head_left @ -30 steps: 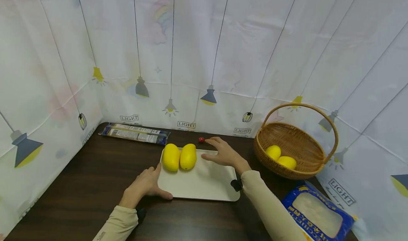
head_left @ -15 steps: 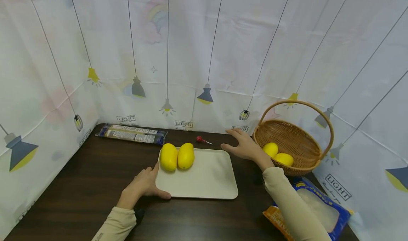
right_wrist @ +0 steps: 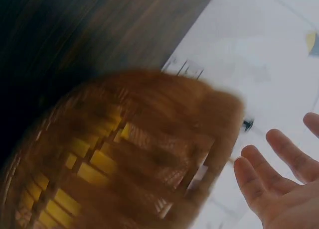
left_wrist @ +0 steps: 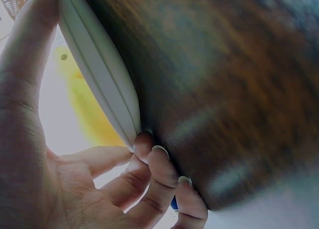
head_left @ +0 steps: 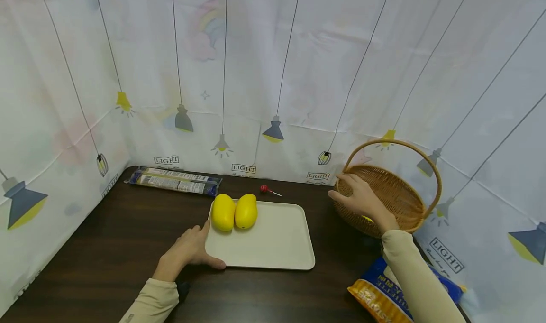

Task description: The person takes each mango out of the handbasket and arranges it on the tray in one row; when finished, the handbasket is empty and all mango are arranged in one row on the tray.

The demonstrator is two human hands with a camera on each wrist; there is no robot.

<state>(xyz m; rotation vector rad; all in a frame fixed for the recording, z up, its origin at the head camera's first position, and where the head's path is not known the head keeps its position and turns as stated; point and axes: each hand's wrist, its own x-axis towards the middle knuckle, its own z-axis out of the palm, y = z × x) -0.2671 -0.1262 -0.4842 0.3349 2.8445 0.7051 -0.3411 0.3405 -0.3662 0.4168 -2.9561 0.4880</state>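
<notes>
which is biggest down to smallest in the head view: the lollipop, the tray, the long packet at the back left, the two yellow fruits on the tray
1. Tray
2. Long packet
3. Left yellow fruit and right yellow fruit: too alike to rank
4. Lollipop

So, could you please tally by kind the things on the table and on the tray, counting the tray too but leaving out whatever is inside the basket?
Yellow fruits: 2
Tray: 1
Wicker basket: 1
Lollipop: 1
Long package: 1
Blue-and-orange bag: 1
Total: 7
</notes>
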